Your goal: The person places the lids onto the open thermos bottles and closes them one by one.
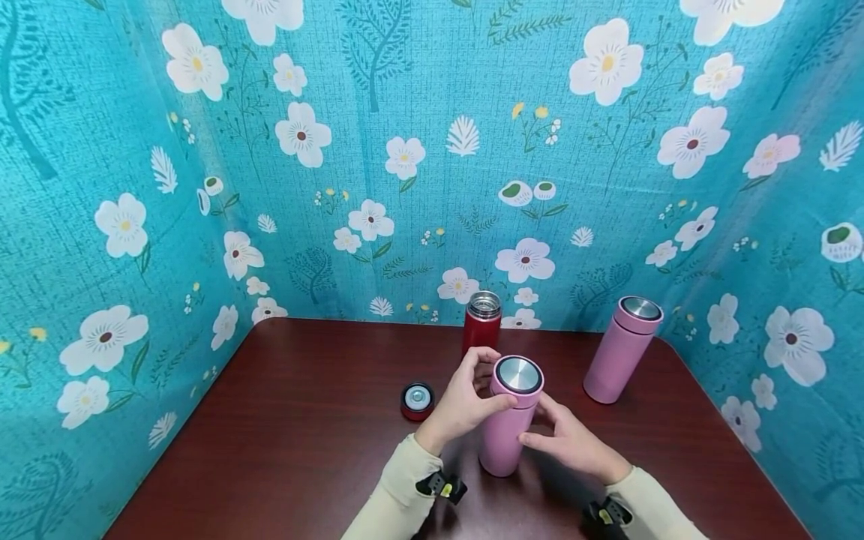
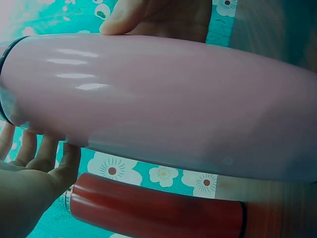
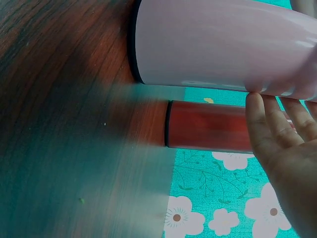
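Note:
A pink thermos flask (image 1: 502, 442) with a round steel-topped lid (image 1: 520, 373) stands slightly tilted between both hands, close over the table. My left hand (image 1: 466, 401) holds it at the lid, thumb in front and fingers round the far left side. Lower down, my right hand (image 1: 577, 442) grips the body, its thumb on the near side; the fingers behind are mostly hidden in the head view. In the right wrist view, the fingertips (image 3: 255, 101) lie along the flask wall. Behind stands a red thermos flask (image 1: 481, 330), its steel mouth uncovered.
A red cap (image 1: 417, 399) lies upside down on the dark wooden table (image 1: 283, 435), left of the hands. Another pink flask (image 1: 617, 356), lid on, stands at the back right. A turquoise flowered cloth (image 1: 405, 202) hangs behind and along both sides.

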Available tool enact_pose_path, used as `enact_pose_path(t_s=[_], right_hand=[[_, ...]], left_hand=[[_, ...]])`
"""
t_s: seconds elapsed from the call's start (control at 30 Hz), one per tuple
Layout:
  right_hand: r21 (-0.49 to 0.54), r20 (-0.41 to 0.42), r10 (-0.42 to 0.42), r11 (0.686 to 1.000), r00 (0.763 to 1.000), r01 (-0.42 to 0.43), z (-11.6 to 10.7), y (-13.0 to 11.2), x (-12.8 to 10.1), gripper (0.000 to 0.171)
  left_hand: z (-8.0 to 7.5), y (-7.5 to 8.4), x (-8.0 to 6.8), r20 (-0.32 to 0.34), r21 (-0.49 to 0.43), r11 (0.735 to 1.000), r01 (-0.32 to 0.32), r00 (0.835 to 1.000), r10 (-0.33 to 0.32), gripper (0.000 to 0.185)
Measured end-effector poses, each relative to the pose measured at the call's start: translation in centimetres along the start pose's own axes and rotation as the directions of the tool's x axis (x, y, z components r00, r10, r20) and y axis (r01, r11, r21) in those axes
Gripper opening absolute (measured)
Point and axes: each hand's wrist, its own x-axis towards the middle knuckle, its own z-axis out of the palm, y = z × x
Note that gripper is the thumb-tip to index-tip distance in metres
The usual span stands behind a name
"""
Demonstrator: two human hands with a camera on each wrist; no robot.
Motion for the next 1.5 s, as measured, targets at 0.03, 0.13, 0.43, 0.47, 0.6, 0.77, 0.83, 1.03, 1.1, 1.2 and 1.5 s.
enact_pose_path(t_s=[0.03, 0.13, 0.43, 0.47, 0.6, 0.77, 0.83, 1.03, 1.1, 1.2, 1.5], right_hand=[[0.002, 0.0, -0.001, 1.0, 1.0, 0.001, 0.0, 0.0, 0.0, 0.063], [0.005, -0.001, 0.003, 1.0, 1.0, -0.003, 0.0, 0.1, -0.1, 0.063], [0.029, 0.002, 0.001, 1.0, 1.0, -0.001, -0.1, -0.1, -0.1, 0.064], [0.021, 0.003, -0.011, 1.0, 1.0, 0.011, -0.1, -0.1, 0.0, 0.064], [0.023, -0.001, -0.001, 1.0, 1.0, 0.001, -0.1, -0.2, 0.0, 0.065], [0.018, -0.002, 0.018, 1.0, 1.0, -0.018, -0.1, 0.0, -0.1, 0.064], [0.006, -0.003, 0.018, 1.0, 1.0, -0.018, -0.1, 0.0, 0.0, 0.065], [0.004, -0.01, 0.027, 1.0, 1.0, -0.027, -0.1, 0.1, 0.0, 0.065], [0.002, -0.01, 0.013, 1.0, 1.0, -0.013, 0.0, 0.2, 0.0, 0.065], [-0.003, -0.005, -0.011, 1.0, 1.0, 0.011, -0.1, 0.4, 0.0, 0.064], [0.015, -0.004, 0.015, 1.0, 1.0, -0.015, 0.0, 0.1, 0.0, 0.066]], left_hand=[[0.0, 0.4, -0.1, 0.001, 0.0, 1.0, 0.003, 1.0, -0.003, 0.067], [0.0, 1.7, -0.3, 0.003, -0.009, 1.0, 0.012, 1.0, -0.012, 0.065], [-0.3, 1.1, -0.4, 0.044, -0.062, 0.996, -0.064, 0.997, 0.067, 0.066], [-0.4, 1.1, -0.4, 0.047, -0.069, 0.995, -0.072, 0.996, 0.075, 0.066], [-0.4, 1.3, -0.5, 0.052, -0.072, 0.995, -0.074, 0.996, 0.078, 0.067], [-0.3, 0.9, -0.4, 0.053, -0.052, 0.997, -0.052, 0.997, 0.054, 0.07], [-0.3, 0.1, -0.2, 0.048, -0.053, 0.998, -0.046, 0.998, 0.049, 0.07], [-0.5, -2.3, 0.2, 0.057, -0.087, 0.994, -0.065, 0.996, 0.07, 0.065], [-0.7, -2.5, 0.2, 0.07, -0.107, 0.99, -0.087, 0.993, 0.095, 0.064], [-0.8, -2.6, 0.3, 0.082, -0.122, 0.985, -0.121, 0.988, 0.132, 0.064], [-0.4, -2.1, 0.0, 0.054, -0.058, 0.997, -0.052, 0.997, 0.055, 0.065]])
